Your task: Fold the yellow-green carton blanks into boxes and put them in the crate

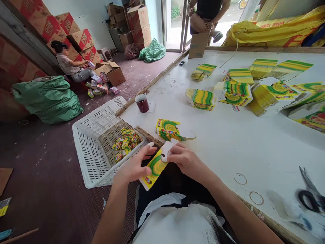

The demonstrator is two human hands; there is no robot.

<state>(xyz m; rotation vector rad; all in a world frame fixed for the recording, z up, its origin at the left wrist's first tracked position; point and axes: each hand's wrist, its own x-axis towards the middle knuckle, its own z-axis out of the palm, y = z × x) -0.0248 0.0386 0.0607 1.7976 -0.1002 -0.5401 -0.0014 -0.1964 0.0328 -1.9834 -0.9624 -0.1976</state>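
Note:
Both my hands hold one flat yellow-and-green printed carton blank over my lap, just off the near edge of the white table. My left hand grips its lower left side, fingers curled under it. My right hand pinches its white upper flap. A small stack of the same blanks lies on the table just beyond my hands.
A white plastic crate with several small folded boxes stands on the floor to my left. A dark red cup, more stacks of blanks and scissors are on the table. One person sits by cardboard boxes at far left, another at the doorway.

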